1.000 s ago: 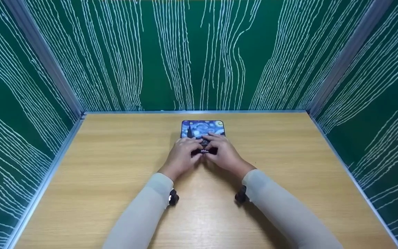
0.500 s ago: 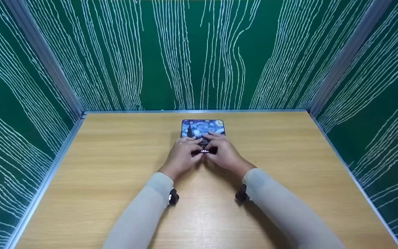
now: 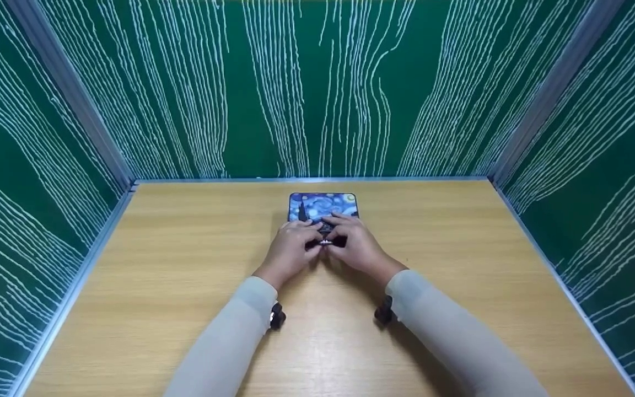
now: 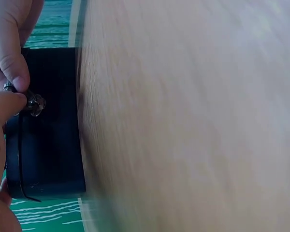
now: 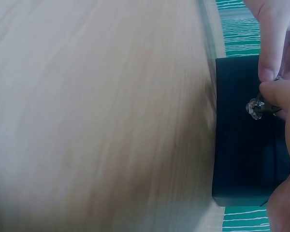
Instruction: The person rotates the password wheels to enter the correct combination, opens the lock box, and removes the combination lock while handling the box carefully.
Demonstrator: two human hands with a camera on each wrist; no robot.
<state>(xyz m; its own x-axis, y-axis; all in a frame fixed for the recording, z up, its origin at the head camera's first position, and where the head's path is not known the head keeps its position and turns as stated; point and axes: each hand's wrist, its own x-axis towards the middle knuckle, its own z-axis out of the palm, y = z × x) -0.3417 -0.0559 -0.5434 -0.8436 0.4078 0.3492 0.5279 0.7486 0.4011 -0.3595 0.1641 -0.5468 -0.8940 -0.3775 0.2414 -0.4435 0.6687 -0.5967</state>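
Note:
A dark box point(image 3: 324, 204) with a swirling blue night-sky picture on its lid stands on the table, near its back edge. A shiny metal clasp point(image 4: 37, 105) sits at the middle of its front side. My left hand point(image 3: 292, 242) and my right hand point(image 3: 357, 241) meet at the front of the box. Fingers of both lie over the front part of the lid, and both thumbs bend in at the clasp with their tips almost touching. In the right wrist view the lower part of the clasp point(image 5: 254, 109) shows below the thumbs; its upper part is hidden.
The light wooden table point(image 3: 207, 264) spreads out around the box. Green walls point(image 3: 251, 138) with white wavy lines enclose it at the back and both sides, with grey metal strips point(image 3: 312, 178) along the edges. A small black device hangs under each sleeve.

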